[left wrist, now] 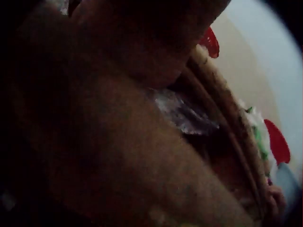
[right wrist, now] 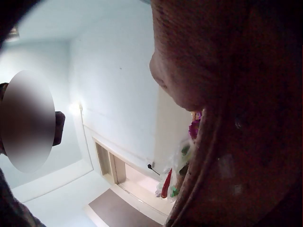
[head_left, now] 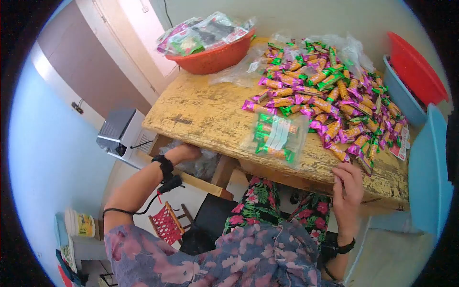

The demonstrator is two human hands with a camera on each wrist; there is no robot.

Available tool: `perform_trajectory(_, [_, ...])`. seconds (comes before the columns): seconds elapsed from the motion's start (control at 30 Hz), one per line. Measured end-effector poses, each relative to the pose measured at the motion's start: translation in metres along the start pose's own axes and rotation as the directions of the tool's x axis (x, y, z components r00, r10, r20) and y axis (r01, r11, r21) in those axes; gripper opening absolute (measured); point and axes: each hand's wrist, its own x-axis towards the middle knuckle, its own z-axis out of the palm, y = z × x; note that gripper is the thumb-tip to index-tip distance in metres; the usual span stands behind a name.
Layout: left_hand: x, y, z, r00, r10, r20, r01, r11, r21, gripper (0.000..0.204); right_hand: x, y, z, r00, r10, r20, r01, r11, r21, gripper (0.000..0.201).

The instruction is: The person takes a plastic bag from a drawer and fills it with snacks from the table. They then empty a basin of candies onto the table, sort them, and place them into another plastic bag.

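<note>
On the desk [head_left: 201,115], a filled bag [head_left: 276,137] lies just beyond the right hand's fingers [head_left: 345,173], with the heap of wrapped sweets [head_left: 325,98] behind it. The left hand's fingers [head_left: 191,152] reach under the desk edge, far below the basket [head_left: 215,55].

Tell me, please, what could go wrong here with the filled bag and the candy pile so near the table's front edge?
The filled bag lies close to the table edge; reaching up, the left hand might knock it off. The right hand is at the pile of wrapped candies, which spreads to the edge, so some could slide off.
</note>
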Motion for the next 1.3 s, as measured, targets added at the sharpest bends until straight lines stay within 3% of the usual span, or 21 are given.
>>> perform_trajectory(0.03, [-0.004,0.011,-0.039,0.994,-0.072,0.079,0.095,0.934,-0.344,0.058,0.000,0.001,0.000,1.000,0.002,0.001,-0.002,1.000,0.010,0.018])
perform_trajectory(0.1, [-0.016,0.034,-0.102,0.962,-0.192,0.197,0.273,0.576,-0.771,0.065,0.000,0.001,0.000,1.000,0.002,0.008,-0.003,1.000,0.018,0.019])
perform_trajectory(0.13, [-0.024,0.040,-0.115,0.941,-0.231,0.247,0.316,0.336,-0.887,0.069,0.000,0.002,0.001,1.000,0.004,0.010,-0.005,1.000,0.015,0.019])
perform_trajectory(0.23, [-0.050,0.030,-0.131,0.942,-0.116,0.314,0.333,0.227,-0.915,0.078,0.001,0.002,0.002,1.000,-0.004,0.009,0.004,1.000,0.010,0.020])
perform_trajectory(0.33, [-0.083,0.036,-0.147,0.957,-0.237,0.169,0.259,0.433,-0.863,0.079,0.001,0.002,0.000,1.000,-0.007,0.008,0.007,1.000,0.007,0.020])
perform_trajectory(0.37, [-0.091,0.037,-0.142,0.965,-0.250,0.083,0.225,0.615,-0.756,0.077,0.002,0.002,0.000,1.000,-0.005,0.007,0.005,1.000,0.007,0.020])
perform_trajectory(0.47, [-0.107,0.041,-0.173,0.941,-0.281,0.187,0.328,0.639,-0.696,0.077,0.003,0.001,-0.002,1.000,-0.022,0.004,0.022,1.000,-0.003,0.020])
perform_trajectory(0.5, [-0.112,0.047,-0.184,0.948,-0.317,0.001,0.258,0.768,-0.586,0.065,0.003,0.001,-0.002,1.000,-0.017,0.003,0.017,1.000,0.002,0.021])
perform_trajectory(0.6, [-0.104,0.052,-0.235,0.895,-0.434,0.100,0.431,0.787,-0.442,0.054,0.006,0.000,-0.001,1.000,-0.014,-0.010,0.014,1.000,0.014,0.021])
perform_trajectory(0.63, [-0.097,0.040,-0.231,0.920,-0.393,-0.006,0.355,0.839,-0.413,0.047,0.007,-0.001,-0.002,1.000,-0.018,-0.011,0.018,1.000,0.014,0.021])
perform_trajectory(0.73, [-0.055,0.039,-0.270,0.877,-0.479,-0.018,0.378,0.713,-0.591,0.054,0.004,-0.001,-0.003,1.000,0.000,0.015,-0.001,1.000,0.012,0.021])
perform_trajectory(0.83, [0.006,0.036,-0.292,0.861,-0.385,-0.334,0.143,0.812,-0.566,0.064,0.006,0.000,-0.004,1.000,-0.009,0.011,0.009,1.000,-0.008,0.021])
perform_trajectory(0.93, [0.086,0.008,-0.269,0.785,-0.253,-0.565,-0.010,0.907,-0.421,0.073,0.007,0.000,-0.006,1.000,-0.006,0.010,0.006,1.000,0.014,0.022])
perform_trajectory(1.0, [0.133,-0.005,-0.248,0.812,-0.329,-0.482,0.074,0.878,-0.473,0.074,0.005,0.002,-0.006,1.000,-0.001,0.015,0.001,1.000,0.019,0.023])
perform_trajectory(1.13, [0.168,-0.001,-0.266,0.880,-0.422,-0.218,0.292,0.843,-0.451,0.080,0.004,0.005,-0.008,0.999,0.011,0.035,-0.012,1.000,0.023,0.025])
perform_trajectory(1.17, [0.176,-0.007,-0.256,0.857,-0.432,-0.281,0.297,0.859,-0.417,0.074,0.002,0.008,-0.006,1.000,-0.006,0.023,0.006,1.000,0.008,0.026])
perform_trajectory(1.27, [0.188,-0.030,-0.256,0.900,-0.406,-0.161,0.308,0.851,-0.425,0.058,0.004,0.006,-0.009,0.998,0.025,0.061,-0.025,1.000,0.010,0.028])
perform_trajectory(1.3, [0.185,-0.033,-0.255,0.881,-0.432,-0.193,0.306,0.830,-0.466,0.052,0.004,0.007,-0.008,0.998,0.026,0.061,-0.027,1.000,0.014,0.028])
